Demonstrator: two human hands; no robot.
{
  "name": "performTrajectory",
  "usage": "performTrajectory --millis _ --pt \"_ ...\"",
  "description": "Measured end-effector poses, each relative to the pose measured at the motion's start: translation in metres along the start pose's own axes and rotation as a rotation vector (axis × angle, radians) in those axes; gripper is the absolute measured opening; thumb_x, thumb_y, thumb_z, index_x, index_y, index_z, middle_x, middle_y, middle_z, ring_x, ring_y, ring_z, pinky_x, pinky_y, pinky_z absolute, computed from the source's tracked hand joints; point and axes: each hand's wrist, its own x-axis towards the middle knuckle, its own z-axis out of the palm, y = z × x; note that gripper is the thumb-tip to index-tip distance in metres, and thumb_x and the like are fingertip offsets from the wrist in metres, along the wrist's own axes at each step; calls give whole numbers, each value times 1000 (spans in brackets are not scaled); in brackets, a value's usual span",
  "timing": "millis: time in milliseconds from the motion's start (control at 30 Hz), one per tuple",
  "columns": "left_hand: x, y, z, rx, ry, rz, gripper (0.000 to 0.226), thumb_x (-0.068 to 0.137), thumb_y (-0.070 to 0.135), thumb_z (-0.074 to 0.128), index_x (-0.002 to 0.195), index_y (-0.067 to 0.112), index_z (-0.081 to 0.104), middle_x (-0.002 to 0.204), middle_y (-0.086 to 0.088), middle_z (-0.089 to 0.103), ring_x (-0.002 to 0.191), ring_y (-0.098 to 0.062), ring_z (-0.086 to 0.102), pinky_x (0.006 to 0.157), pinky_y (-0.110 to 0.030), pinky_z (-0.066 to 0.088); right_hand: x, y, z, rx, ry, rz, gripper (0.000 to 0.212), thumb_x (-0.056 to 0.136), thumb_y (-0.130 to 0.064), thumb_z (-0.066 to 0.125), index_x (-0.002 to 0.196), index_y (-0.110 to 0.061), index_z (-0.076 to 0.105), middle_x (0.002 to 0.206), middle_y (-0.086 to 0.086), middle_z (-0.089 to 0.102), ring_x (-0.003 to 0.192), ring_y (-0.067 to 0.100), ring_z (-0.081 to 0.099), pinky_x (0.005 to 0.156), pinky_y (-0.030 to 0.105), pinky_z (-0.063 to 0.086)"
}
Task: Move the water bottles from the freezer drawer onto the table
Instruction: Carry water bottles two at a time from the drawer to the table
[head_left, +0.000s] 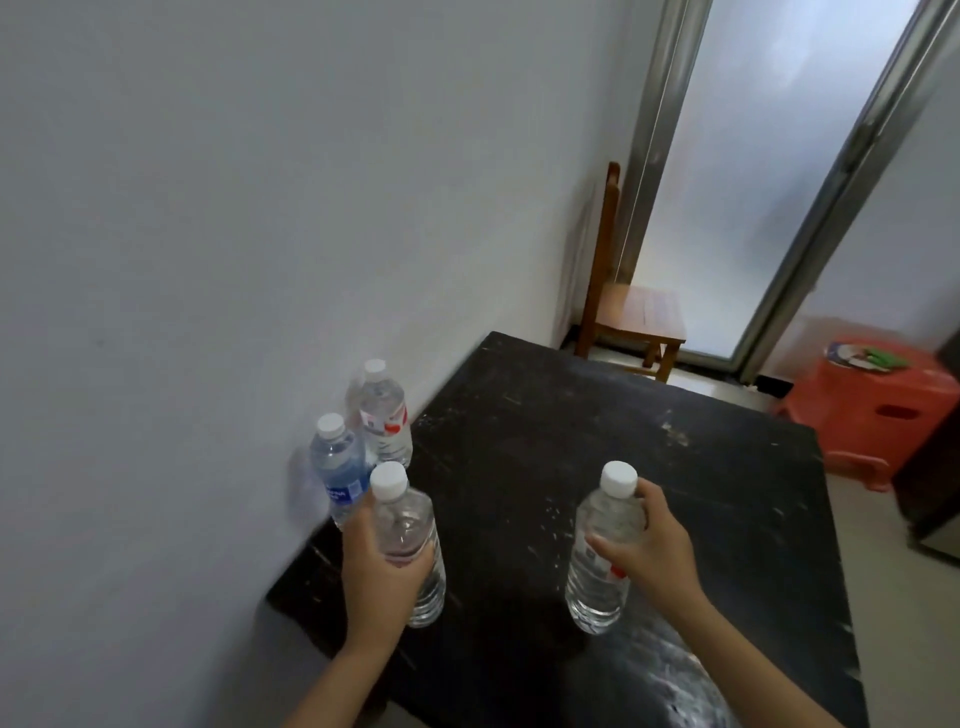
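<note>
Both hands hold a bottle each: our left hand (382, 569) wraps the left bottle (402, 514) about its middle, and our right hand (652, 553) curls round the right bottle (597, 592) at shoulder and label. Each is upright, cap up, long axis vertical, base at the dark bench (597, 426); whether they rest on it we cannot tell. We judge them full, fairly heavy, thin-walled and perhaps slick, so mid-body grips suit. A blue-labelled bottle (337, 467) and a far bottle (384, 415) stand beside the wall (208, 260).
</note>
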Motion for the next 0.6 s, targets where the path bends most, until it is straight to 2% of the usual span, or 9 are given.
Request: performTrajectory --millis 133,300,400,467,600 --pt "12 0 35 6 -60 -31 81 59 7 84 127 24 42 115 5 51 109 -16 51 92 -29 38 29 7 -4 -7 -35 1 72 62 -15 83 124 -23 46 109 -1 62 99 20 60 84 44 51" --pt "26 -1 63 2 -178 -35 75 59 11 84 121 24 44 116 2 52 104 -7 52 85 -13 36 51 7 3 3 -45 18 72 60 -13 84 120 -25 48 105 -2 63 96 20 61 83 41 51" --pt "50 -4 85 -6 -221 -32 76 58 12 84 122 25 43 114 10 48 106 2 50 82 -5 36 74 5 12 48 -29 47 71 58 -11 85 113 -33 46 100 -5 62 93 18 61 83 42 51" --pt "66 -4 98 -14 -244 -10 78 59 12 84 122 28 41 114 15 45 107 8 47 83 -1 33 84 3 16 64 -32 52 72 58 -9 84 113 -33 45 98 -6 61 93 18 60 83 41 52" --pt "113 -7 126 -6 -260 36 75 59 14 83 121 22 42 116 5 48 105 5 46 86 0 30 112 -4 31 42 -9 68 71 59 -8 84 111 -35 44 94 -16 57 91 15 59 82 38 51"
